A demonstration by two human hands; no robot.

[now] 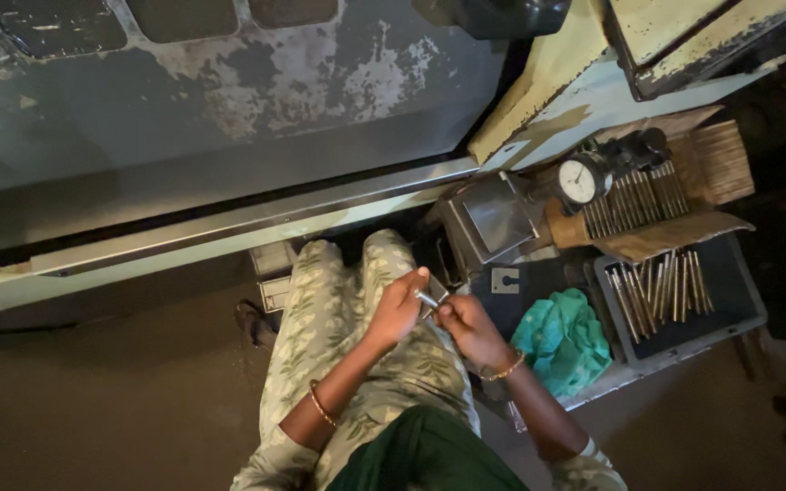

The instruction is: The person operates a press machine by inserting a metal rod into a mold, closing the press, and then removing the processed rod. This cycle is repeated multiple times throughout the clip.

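My left hand [397, 309] and my right hand [468, 325] meet over my lap, both pinching a short metal pin [427, 298] between the fingertips. A second small metal piece seems to sit between the fingers of the right hand, but it is too small to tell. Both wrists wear a thin gold bangle. My legs, in pale leaf-patterned cloth, are below the hands.
A dark tray [730, 300] at the right holds several metal pins. Behind it stand a dial gauge [580, 180], more pins on cardboard [634, 200] and a metal block [488, 223]. A teal cloth [564, 341] lies beside my right forearm. A worn machine body [229, 118] fills the upper left.
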